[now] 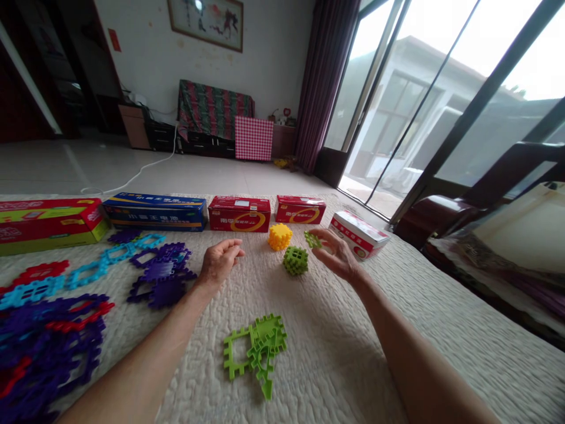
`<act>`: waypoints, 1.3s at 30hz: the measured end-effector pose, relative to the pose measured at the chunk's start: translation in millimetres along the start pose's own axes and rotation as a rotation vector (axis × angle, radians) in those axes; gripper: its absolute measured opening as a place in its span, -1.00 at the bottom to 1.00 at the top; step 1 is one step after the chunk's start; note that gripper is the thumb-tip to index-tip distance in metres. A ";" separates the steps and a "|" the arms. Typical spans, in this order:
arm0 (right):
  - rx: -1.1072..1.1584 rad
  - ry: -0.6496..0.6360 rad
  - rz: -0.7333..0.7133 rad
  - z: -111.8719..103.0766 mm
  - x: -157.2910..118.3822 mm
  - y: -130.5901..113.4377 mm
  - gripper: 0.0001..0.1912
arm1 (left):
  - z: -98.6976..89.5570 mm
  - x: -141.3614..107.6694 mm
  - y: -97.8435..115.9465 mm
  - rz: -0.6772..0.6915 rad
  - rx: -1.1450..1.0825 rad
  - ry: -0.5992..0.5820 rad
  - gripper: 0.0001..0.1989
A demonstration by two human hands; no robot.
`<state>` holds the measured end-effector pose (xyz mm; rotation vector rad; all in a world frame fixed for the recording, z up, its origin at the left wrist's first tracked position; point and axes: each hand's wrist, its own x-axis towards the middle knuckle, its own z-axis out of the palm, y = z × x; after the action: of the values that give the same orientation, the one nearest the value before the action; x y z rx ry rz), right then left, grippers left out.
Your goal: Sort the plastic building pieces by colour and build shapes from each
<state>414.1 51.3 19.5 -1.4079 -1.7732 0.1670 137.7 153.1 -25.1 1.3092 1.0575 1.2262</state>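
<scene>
My right hand (336, 253) reaches forward with a small green toothed building piece (312, 239) between its thumb and fingers. Just left of it, a green cube of interlocking pieces (295, 261) rests on the quilted cover, close to a yellow block of the same kind (280, 237). My left hand (220, 259) hovers over the cover left of these blocks, fingers curled in, and no object shows in it. Nearer to me, between my forearms, lie several loose light-green pieces (268, 334), among them a square frame and an arrow-like one, partly overlapping.
Purple pieces (162, 277) lie left of my left hand, with blue pieces (88, 272) and a purple-and-red pile (66, 341) farther left. Along the far edge stand a blue box (156, 213), red boxes (239, 214) (301, 210), a white-and-red box (359, 233) and a red-green box (48, 227).
</scene>
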 end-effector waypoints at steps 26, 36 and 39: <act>-0.163 -0.235 -0.119 22.9 0.1 -19.3 -0.47 | -0.1 -0.1 -1.6 0.011 0.010 -0.009 -0.66; -0.099 -0.234 -0.140 19.9 0.2 -14.3 -0.43 | 0.1 -0.5 -0.1 0.001 0.016 -0.013 -0.63; -0.090 -0.260 -0.132 17.0 0.4 -16.8 -0.41 | 0.0 -0.1 -1.1 0.005 0.019 -0.017 -0.63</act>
<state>390.2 52.0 18.4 -1.3754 -2.1044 0.2095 137.7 153.1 -26.2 1.3350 1.0566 1.2096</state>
